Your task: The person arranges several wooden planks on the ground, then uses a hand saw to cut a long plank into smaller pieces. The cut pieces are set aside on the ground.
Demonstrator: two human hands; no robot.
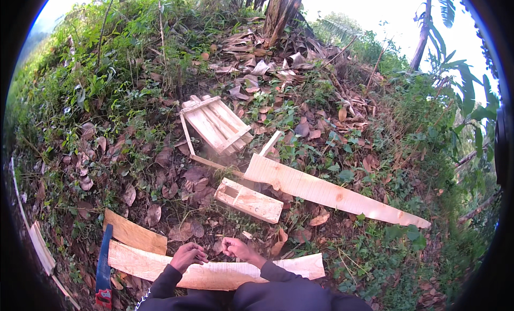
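Note:
A long pale wooden board (230,277) lies across my lap, with both my wrists resting over it. Just above its far edge my left hand (188,256) is closed, its thumb and fingers drawn together. My right hand (237,249) faces it a short way off, also curled closed. Whatever the fingers may pinch is too small to make out. Left of the board lies a handsaw (104,263) with a blue blade and a red handle. A browner plank (134,233) sits partly behind the board, near the blade.
Ahead on the leaf-strewn slope lie a small wooden box (257,205) with a square opening, a long tapering board (332,195) and a slatted wooden panel (217,123). More planks (42,248) lie at the far left. A tree trunk (278,13) rises at the top.

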